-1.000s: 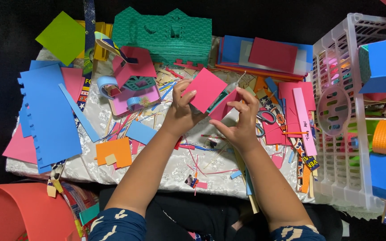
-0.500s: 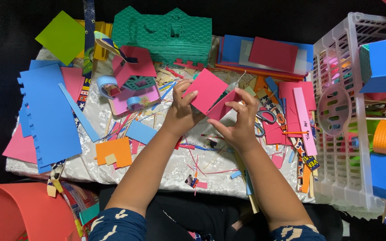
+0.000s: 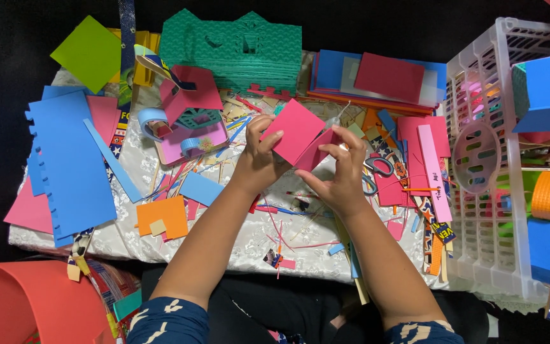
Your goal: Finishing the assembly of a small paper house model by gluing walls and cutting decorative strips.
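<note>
Both of my hands hold a folded pink foam piece [image 3: 299, 130] above the middle of a cluttered craft table. My left hand [image 3: 259, 156] grips its left panel, thumb and fingers pinching the edge. Pressed against the smaller right flap is my right hand [image 3: 340, 171], fingers curled over it. The piece is bent into an angled, box-like shape. Scissors [image 3: 377, 173] lie just right of my right hand, partly hidden by it.
A green foam house shape [image 3: 233, 48] stands at the back. Blue foam sheets [image 3: 65, 162] lie left, an orange square [image 3: 162, 215] near my left forearm, tape rolls [image 3: 151, 121] beside a small pink model. A white plastic basket [image 3: 485, 159] stands right, a red bucket [image 3: 27, 299] bottom left.
My hands have shifted slightly on the pink piece, and the right flap is folded closer against the larger panel.
</note>
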